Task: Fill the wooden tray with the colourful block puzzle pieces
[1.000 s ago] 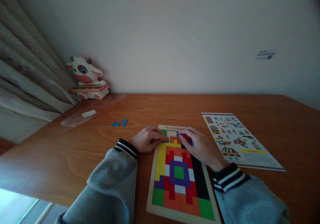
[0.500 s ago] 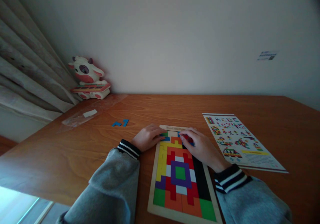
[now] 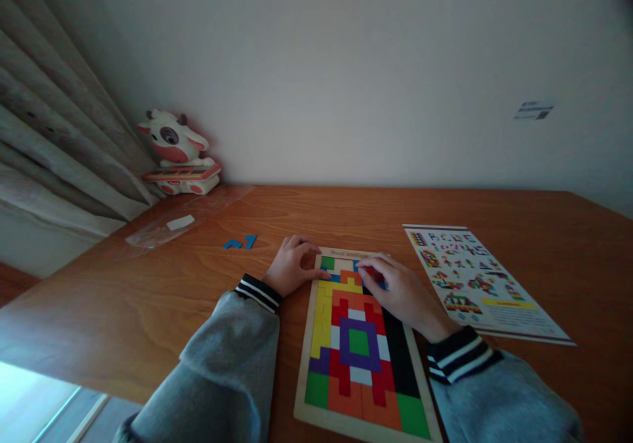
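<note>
A wooden tray puzzle (image 3: 302, 364) lies before me, filled with colored flat blocks: yellow at left, black at right, a purple ring (image 3: 343, 344) around a green block (image 3: 359, 342) in the middle. At its top left corner is my left hand (image 3: 295, 266), thumb and fingers apart, the thumb tip touching a blue piece (image 3: 334, 277). My right hand (image 3: 400, 295) reaches over the top right part, thumb and finger pinched at a blue puzzle piece (image 3: 356, 266). Beneath its fingers a red block (image 3: 376, 276) shows partly; other pieces there are hidden.
Two loose blue pieces (image 3: 241, 242) lie on the wooden table (image 3: 316, 209) left of the tray. A printed pattern sheet (image 3: 475, 278) is at the right. Farther left are a clear plastic bag (image 3: 158, 233) and a cow toy with a keyboard (image 3: 180, 153).
My left hand has drawn back slightly and its fingers have spread, uncovering the green block in the tray's top left corner. My right hand stays nearly in place.
</note>
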Available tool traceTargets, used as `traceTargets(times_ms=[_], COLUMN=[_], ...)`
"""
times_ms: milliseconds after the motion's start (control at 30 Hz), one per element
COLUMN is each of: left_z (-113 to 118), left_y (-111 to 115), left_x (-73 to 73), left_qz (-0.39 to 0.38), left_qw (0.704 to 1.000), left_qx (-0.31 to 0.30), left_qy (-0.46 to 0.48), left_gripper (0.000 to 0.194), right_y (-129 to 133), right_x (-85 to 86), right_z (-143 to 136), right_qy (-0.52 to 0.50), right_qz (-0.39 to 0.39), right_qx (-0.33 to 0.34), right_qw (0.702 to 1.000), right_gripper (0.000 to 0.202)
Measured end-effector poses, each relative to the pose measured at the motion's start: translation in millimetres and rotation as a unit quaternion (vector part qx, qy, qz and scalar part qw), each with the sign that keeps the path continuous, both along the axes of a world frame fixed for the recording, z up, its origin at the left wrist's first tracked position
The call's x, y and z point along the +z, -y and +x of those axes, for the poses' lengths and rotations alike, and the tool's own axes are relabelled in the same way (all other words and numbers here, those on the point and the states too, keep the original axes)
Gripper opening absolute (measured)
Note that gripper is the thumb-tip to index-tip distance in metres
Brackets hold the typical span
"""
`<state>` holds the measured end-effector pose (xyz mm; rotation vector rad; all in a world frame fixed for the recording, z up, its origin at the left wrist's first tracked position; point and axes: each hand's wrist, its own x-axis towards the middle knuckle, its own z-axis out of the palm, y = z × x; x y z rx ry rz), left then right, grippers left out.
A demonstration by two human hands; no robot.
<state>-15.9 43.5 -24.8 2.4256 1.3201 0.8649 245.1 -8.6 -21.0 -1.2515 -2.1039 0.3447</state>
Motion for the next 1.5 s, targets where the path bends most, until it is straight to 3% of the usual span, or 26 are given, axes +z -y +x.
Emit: traceTargets(times_ms=[167, 400, 500, 633, 833, 1267, 1400, 1433, 1500], left_z=[-1, -2, -3, -6, -9, -12, -11, -11, -13], left_y=[-2, 0, 3, 7, 9, 8, 7, 6, 3], left_x=[-1.8, -3.7, 1.1, 11.7, 16.2, 19.2, 18.0, 17.8, 16.5], left_qz=[-0.018, 0.002, 0.038, 0.081, 0.098, 0.087, 0.093, 0.1, 0.118], left_qw=[0.999, 0.999, 0.998, 0.978, 0.972, 0.962, 0.972, 0.978, 0.984], left_qx=[0.031, 0.029, -0.042, -0.181, -0.171, -0.227, -0.182, -0.139, 0.009], left_qy=[0.023, -0.013, -0.006, -0.059, -0.129, -0.124, -0.114, -0.117, -0.134], left_gripper=[0.034, 0.039, 0.025, 0.041, 0.036, 0.027, 0.029, 0.032, 0.041], right_y=[-1, 0, 1, 0, 0, 0, 0, 0, 0], right_x=[-0.3, 0.9, 1.6, 0.4, -0.8, 0.1, 0.8, 0.8, 0.6], right_z=[0, 0, 0, -1, 0, 0, 0, 1, 1], right_qy=[0.005, 0.008, 0.004, -0.002, 0.004, -0.004, -0.007, -0.007, -0.005], right_qz=[0.003, -0.004, -0.001, 0.014, 0.007, 0.005, 0.008, 0.008, 0.005], right_qx=[-0.001, 0.0, -0.001, -0.001, -0.001, 0.001, 0.002, 0.002, 0.002], right_qw=[1.0, 1.0, 1.0, 1.0, 1.0, 1.0, 1.0, 1.0, 1.0], right_gripper=[0.019, 0.019, 0.018, 0.018, 0.018, 0.019, 0.02, 0.02, 0.02])
